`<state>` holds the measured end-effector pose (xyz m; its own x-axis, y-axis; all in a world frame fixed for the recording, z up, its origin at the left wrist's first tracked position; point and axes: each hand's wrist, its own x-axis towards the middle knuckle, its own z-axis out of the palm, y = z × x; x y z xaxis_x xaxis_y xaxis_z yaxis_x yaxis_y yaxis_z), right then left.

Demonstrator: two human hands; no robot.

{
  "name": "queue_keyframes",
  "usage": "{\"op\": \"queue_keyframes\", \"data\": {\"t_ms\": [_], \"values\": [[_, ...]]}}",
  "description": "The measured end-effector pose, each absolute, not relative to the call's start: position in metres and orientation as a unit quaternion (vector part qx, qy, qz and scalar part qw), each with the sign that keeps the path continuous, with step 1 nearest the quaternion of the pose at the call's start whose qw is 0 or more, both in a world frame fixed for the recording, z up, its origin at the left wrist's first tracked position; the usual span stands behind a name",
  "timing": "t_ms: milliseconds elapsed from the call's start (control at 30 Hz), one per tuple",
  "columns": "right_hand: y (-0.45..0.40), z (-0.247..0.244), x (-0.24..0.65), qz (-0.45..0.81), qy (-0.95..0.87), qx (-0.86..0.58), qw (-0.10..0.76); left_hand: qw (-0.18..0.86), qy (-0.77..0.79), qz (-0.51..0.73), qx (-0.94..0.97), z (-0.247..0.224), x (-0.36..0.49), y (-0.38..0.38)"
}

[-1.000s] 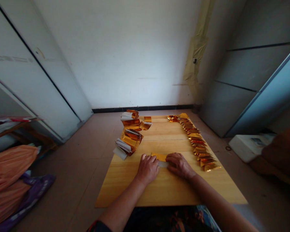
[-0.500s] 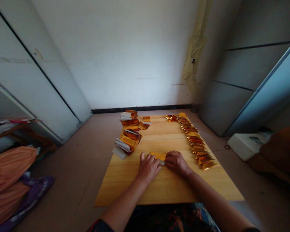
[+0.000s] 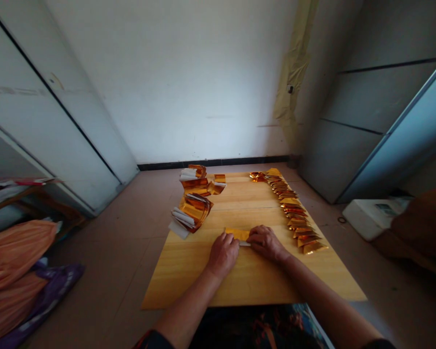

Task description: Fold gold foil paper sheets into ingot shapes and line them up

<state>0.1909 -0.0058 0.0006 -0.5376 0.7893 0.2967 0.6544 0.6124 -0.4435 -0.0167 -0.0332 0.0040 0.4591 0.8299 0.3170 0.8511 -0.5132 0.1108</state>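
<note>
A gold foil paper sheet (image 3: 239, 234) lies on the wooden table (image 3: 254, 286), with a pale folded strip along its near edge. My left hand (image 3: 224, 249) has its fingers closed on the left end of the sheet. At the right end, the closed fingers of my right hand (image 3: 264, 242) grip the same sheet. Stacks of gold and white paper (image 3: 194, 211) rest at the table's left side. Down the right side runs an overlapping row of folded gold pieces (image 3: 296, 213).
Beyond the table stands a white wall (image 3: 189, 87). On the floor to the right is a white box (image 3: 365, 218). Orange and purple bags (image 3: 22, 257) lie at the left. A grey cabinet (image 3: 349, 131) stands at the right.
My left hand's fingers have drawn closer together at the sheet's left end. The pale strip between the hands looks narrower and straighter. My right hand has barely moved.
</note>
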Motion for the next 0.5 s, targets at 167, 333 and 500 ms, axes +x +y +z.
{"op": "queue_keyframes", "data": {"t_ms": [167, 333, 500], "values": [[0.003, -0.005, 0.188, 0.146, -0.858, -0.435, 0.230, 0.030, -0.488, -0.141, -0.861, 0.011, -0.020, -0.043], [0.006, -0.002, 0.189, 0.144, -0.862, -0.437, 0.212, 0.031, -0.479, -0.123, -0.869, 0.016, -0.023, -0.049], [-0.006, 0.001, 0.188, 0.094, -0.884, -0.396, 0.230, 0.029, -0.478, -0.114, -0.870, 0.017, -0.024, -0.051]]}}
